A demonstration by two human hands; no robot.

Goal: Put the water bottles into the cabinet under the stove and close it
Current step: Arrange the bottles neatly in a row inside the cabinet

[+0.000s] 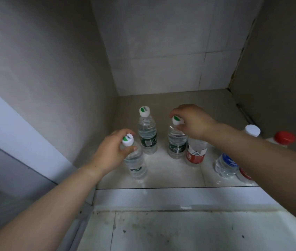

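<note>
Left hand (111, 153) pinches edge-side bottle (137, 166); right hand (194, 122) pinches bottle farther in (177, 146).

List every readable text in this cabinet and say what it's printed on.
"estbon": cap of the front-left bottle, pinched by the left hand.
"AQU": blue label, rest hidden behind the right forearm.
Cap of the back bottle: green print, too small to read.
Cap of the middle bottle, pinched by the right hand: mostly covered.
Green labels and red label: blurred, unreadable.
</note>
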